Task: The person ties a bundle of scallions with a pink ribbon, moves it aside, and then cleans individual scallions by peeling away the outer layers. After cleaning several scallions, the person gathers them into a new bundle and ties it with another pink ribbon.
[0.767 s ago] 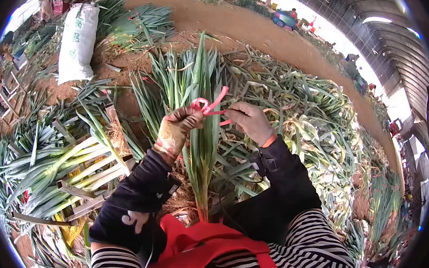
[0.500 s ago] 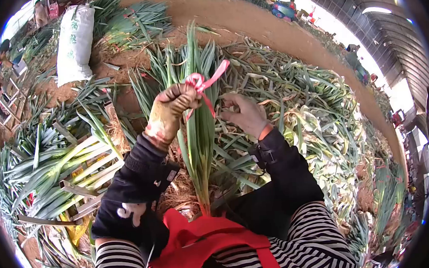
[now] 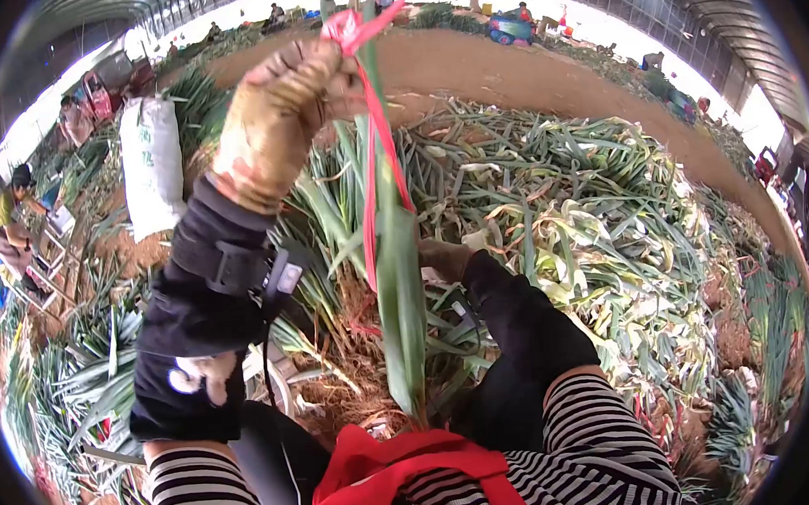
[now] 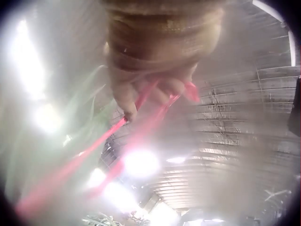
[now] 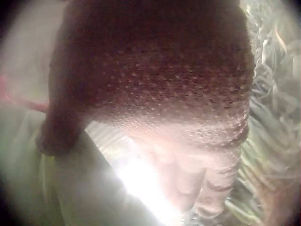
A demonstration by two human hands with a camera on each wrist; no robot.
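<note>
In the head view my gloved left hand [image 3: 275, 112] is raised high and pinches a pink ribbon [image 3: 379, 134] near its top. Two strands of the ribbon run down from that hand beside the leaves. In the left wrist view, the ribbon [image 4: 89, 150] passes between the gloved fingers [image 4: 123, 101]. A bundle of leeks [image 3: 403, 299] stands upright before the red apron, its roots low. My right hand [image 3: 444, 257] is beside the leaves, partly hidden by them. In the right wrist view its fingers [image 5: 181, 174] are extended, with the thumb against a broad green leaf [image 5: 89, 188].
Loose leeks and trimmed leaves [image 3: 587, 213] heap to the right. Rooted leeks [image 3: 350, 339] lie behind the upright bundle. A white sack [image 3: 152, 166] stands at the left, near a person [image 3: 12, 226] by a wooden frame. Bare soil [image 3: 523, 74] stretches beyond.
My left hand has risen with the ribbon, drawing its strands out long. My right hand has let go of the ribbon and moved down to the leek leaves. The head view has tilted up.
</note>
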